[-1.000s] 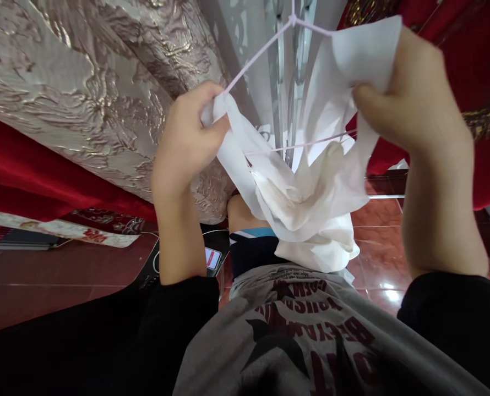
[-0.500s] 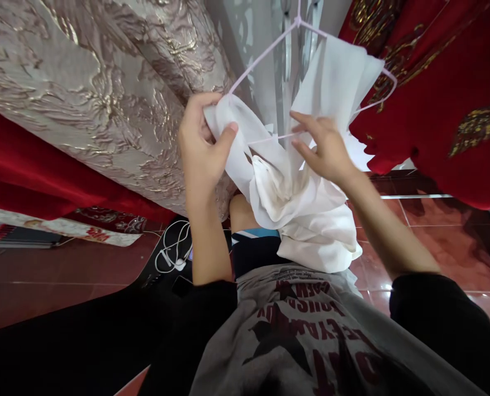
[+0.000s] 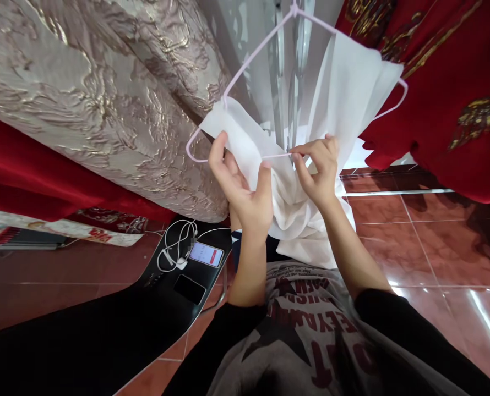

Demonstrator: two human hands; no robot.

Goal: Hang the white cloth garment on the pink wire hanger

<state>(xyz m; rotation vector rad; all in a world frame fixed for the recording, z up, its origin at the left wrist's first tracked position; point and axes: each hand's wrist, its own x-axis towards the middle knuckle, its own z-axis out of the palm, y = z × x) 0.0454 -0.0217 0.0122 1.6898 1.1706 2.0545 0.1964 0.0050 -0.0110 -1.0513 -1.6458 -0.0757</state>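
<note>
A pale pink clothes hanger (image 3: 256, 55) hangs in front of me, with a white cloth (image 3: 348, 82) draped over both its sides and bunched down onto my lap. My left hand (image 3: 243, 190) is closed on the cloth's left part, thumb and fingers on either side of it, just below the hanger's left corner. With thumb and index finger, my right hand (image 3: 319, 168) pinches the thin bottom bar of the hanger near its middle. The fabric hides part of that bar.
Embossed beige fabric (image 3: 116, 104) hangs at left, red gold-trimmed fabric (image 3: 447, 110) at right. On a black chair (image 3: 146, 313) lie a lit phone (image 3: 206, 254), a dark phone (image 3: 190, 289) and a white cable (image 3: 166, 253). Red tiles (image 3: 426, 242) cover the floor.
My left hand has moved down and right from the hanger's left corner, which now shows bare. My right hand has come down and closed on the bottom bar. The hanger's right side sits farther right.
</note>
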